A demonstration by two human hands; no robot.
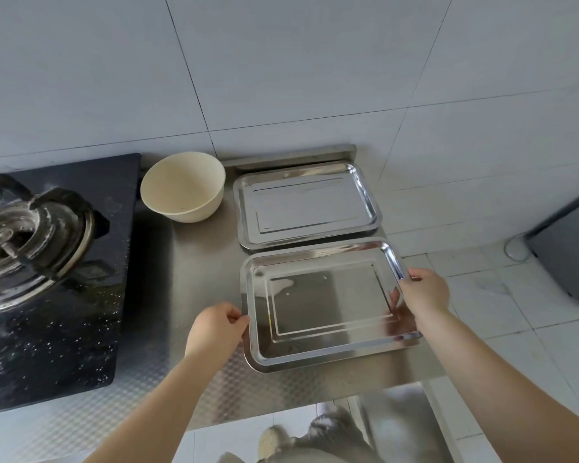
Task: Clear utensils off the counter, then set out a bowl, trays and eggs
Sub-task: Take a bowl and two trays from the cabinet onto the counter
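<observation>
We look down on a stainless steel counter (198, 282), its front strip embossed with a fine pattern, set against a wall of large pale tiles (281, 61). To the left sits a black glass gas stove (64, 295) with a worn burner (24, 238) — cut off by the frame's left edge. Past the counter's right end lies a white tiled floor (515, 312), where a grey appliance (572, 248) is only partly in view.

A cream bowl (183, 187) stands near the back of the counter, just beside the stove. Right of it lies the far tray (306, 203), flat against the back ledge. The near tray (328, 305) lies just in front of it, overhanging the counter's right edge a little.

Our left hand (214, 329) pinches the near tray's left rim with curled fingers; our right hand (425, 292) grips its right rim — those fingertips are hidden under the rim. No eggs show.
</observation>
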